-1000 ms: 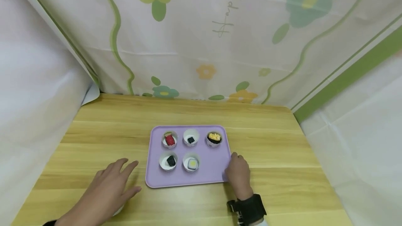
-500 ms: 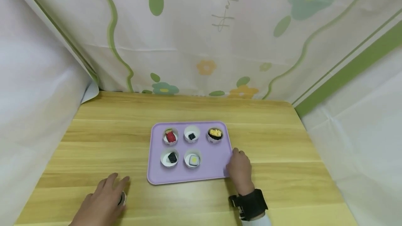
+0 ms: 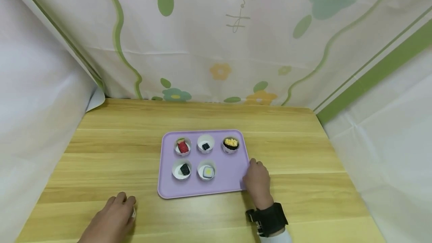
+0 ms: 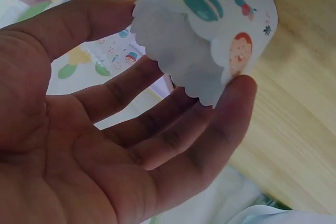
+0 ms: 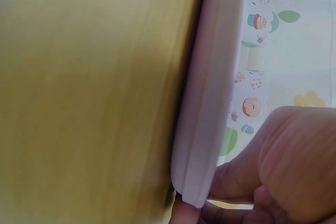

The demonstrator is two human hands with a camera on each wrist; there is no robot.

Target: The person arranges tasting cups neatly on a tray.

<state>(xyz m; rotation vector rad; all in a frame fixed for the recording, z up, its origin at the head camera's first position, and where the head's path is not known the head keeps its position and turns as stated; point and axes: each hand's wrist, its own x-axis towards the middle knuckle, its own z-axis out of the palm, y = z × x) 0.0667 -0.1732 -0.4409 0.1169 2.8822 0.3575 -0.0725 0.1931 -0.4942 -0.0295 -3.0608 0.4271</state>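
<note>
At the lower left of the head view, my left hand (image 3: pixel 113 216) holds a white paper baking cup. The left wrist view shows this baking cup (image 4: pixel 226 19) up close, tilted, with a scalloped rim and printed sweets; thumb and fingertips grip it at the rim. My right hand (image 3: pixel 259 183) pinches the right edge of a lilac tray (image 3: pixel 233 175), with the thumb above and a finger beneath the rim (image 5: pixel 210 103). Several more baking cups stand on the tray in two rows, each holding a small sushi piece, such as a red-topped one (image 3: pixel 182 146) and a corn-topped one (image 3: pixel 231 143).
The tray lies on a wood-grain table (image 3: pixel 128 153). A floral curtain (image 3: pixel 202 48) hangs along the table's back edge, and white cloth (image 3: pixel 40 85) encloses the left and right sides. A black band (image 3: pixel 270 219) circles my right wrist.
My left hand has drawn down and back from beside the tray, and its spread fingers have closed round the baking cup. My right hand stays on the tray's edge.
</note>
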